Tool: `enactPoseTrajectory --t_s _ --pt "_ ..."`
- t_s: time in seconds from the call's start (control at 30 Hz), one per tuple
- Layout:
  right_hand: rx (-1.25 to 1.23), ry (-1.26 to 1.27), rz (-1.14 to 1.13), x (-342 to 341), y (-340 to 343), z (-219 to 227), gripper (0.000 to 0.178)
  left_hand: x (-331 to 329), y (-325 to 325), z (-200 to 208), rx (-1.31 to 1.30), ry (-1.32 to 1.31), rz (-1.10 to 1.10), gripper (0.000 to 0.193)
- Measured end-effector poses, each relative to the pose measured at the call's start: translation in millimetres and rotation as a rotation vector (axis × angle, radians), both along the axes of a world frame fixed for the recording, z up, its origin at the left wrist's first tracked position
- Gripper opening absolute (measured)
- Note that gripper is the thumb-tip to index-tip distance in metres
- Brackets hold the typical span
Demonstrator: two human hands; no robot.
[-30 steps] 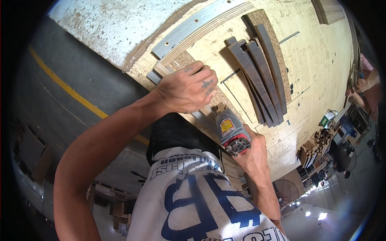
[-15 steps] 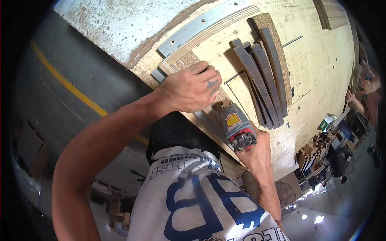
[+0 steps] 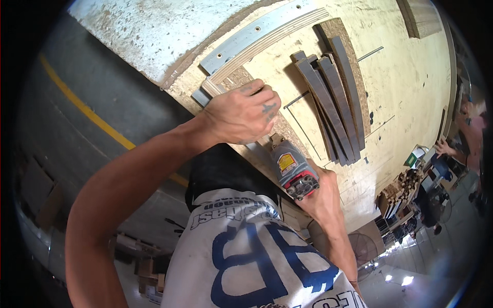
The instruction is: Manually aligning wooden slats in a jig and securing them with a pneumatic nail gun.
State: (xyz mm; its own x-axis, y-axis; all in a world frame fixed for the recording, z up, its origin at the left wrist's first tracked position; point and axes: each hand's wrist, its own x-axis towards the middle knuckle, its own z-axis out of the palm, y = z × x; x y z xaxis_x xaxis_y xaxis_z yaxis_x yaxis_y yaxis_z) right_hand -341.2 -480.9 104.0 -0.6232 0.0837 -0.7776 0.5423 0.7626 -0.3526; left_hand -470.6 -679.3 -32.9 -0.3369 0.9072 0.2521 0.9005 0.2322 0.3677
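My left hand (image 3: 244, 114) lies over a strip of particleboard (image 3: 237, 77) at the near edge of the table, fingers curled together and the fingertips hidden. In my right hand (image 3: 324, 191) is a grey and red nail gun (image 3: 289, 161) with a yellow and white label; its handle is hidden from above. The gun's metal nose points at the strip, just beside my left hand. Whether the nose touches the wood I cannot tell. Several dark brown wood strips (image 3: 330, 102) lie beyond my hands, partly on another curved particleboard piece (image 3: 336, 26).
A layered plywood fence (image 3: 267, 43) with a metal bar (image 3: 239, 41) is on the wooden tabletop (image 3: 405, 77). More boards (image 3: 421, 19) lie at the far right. Another person's hand (image 3: 448, 150) reaches in at the right edge. Wood pieces (image 3: 399, 195) are stacked beyond the table.
My right hand and the nail gun have shifted a little to the left, toward my left hand. My left hand has barely moved. The other person's hand at the right has shifted downward.
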Motion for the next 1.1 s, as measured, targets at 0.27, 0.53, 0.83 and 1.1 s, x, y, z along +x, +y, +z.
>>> enactPoseTrajectory --t_s 0.27,0.53,0.83,1.1 --pt "-0.018 0.075 0.099 -7.3 0.3 -2.0 0.055 0.4 -1.9 2.1 -0.025 0.008 -0.007 0.029" --pt "-0.010 0.055 -0.043 5.8 3.0 8.0 0.053 -2.3 1.8 6.5 -0.049 -0.027 -0.019 0.027" --pt "0.383 0.190 -0.338 158.6 95.4 14.8 0.061 12.3 -0.3 13.6 -0.243 -0.043 0.081 0.041" --pt "0.507 0.317 -0.469 268.1 150.6 -63.4 0.068 117.5 61.8 36.6 -0.255 -0.219 0.032 0.047"
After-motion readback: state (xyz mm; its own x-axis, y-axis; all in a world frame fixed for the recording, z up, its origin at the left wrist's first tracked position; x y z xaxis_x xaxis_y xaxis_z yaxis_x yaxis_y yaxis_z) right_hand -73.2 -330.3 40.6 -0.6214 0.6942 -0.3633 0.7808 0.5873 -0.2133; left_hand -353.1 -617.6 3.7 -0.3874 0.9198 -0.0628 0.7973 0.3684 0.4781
